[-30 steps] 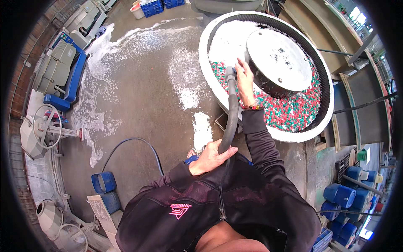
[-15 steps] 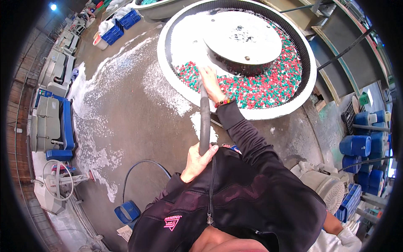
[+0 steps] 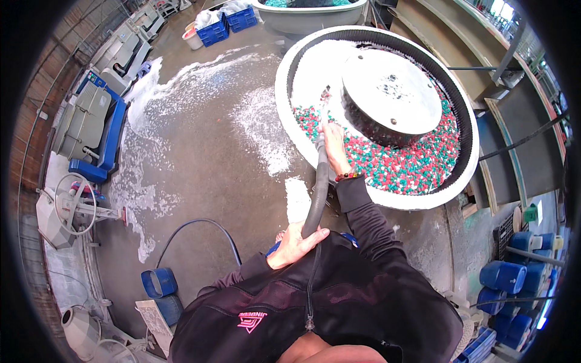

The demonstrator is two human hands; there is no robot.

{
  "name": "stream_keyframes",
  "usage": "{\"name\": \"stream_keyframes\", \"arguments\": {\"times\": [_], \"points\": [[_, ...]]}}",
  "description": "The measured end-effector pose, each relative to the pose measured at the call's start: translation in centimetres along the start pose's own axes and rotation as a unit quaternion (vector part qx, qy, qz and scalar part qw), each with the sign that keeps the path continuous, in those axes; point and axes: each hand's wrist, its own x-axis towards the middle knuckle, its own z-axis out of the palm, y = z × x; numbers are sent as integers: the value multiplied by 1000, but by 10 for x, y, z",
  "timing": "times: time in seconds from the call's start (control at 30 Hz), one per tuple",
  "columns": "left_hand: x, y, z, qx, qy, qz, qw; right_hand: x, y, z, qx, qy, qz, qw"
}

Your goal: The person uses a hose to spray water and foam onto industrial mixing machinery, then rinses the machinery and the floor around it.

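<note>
— What's nearest?

— The person's dark jacket [image 3: 327,302], with a small pink patch on the chest. Just above it the left hand [image 3: 295,245] wraps its fingers around the lower end of a dark grey hose [image 3: 318,187], thumb laid along it.

— And the other hand?

— The right hand [image 3: 334,148] is closed around the hose near its far end, a beaded bracelet [image 3: 348,176] at the wrist. The hose runs from the chest up over the white rim of a big round tub [image 3: 284,97] — its tip sits among red, green and white pellets [image 3: 417,163] and white foam, beside the grey domed hub [image 3: 390,100] in the middle.

— Any containers about?

— Near left, a blue bucket [image 3: 156,282] on the floor, with a thin dark cable [image 3: 200,227] looping past it. Near right, a stack of blue drums [image 3: 508,278] lying on their sides. Far left, blue crates [image 3: 227,24] holding white bags, next to a pale pail [image 3: 193,39].

— The floor?

— Wet grey concrete floor [image 3: 200,157], streaked with white foam from the far left toward the tub. Grey machines on blue bases [image 3: 91,127] stand along the left wall.
</note>
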Motion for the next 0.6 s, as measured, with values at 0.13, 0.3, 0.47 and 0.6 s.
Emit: {"name": "stream_keyframes", "arguments": {"times": [0.13, 0.3, 0.47, 0.6], "points": [[-5, -1, -2, 30, -11, -7, 999, -24, 20, -5, 117, 3, 155, 981], [-7, 8, -9, 144, -62, 2, 988, -66, 49, -50, 31, 151, 72, 985], [2, -4, 3, 117, -50, 4, 992, -77, 66, -60, 118, 132, 216, 960], [1, -11, -3, 124, -31, 6, 992, -21, 40, -14, 36, 134, -42, 989]]}}
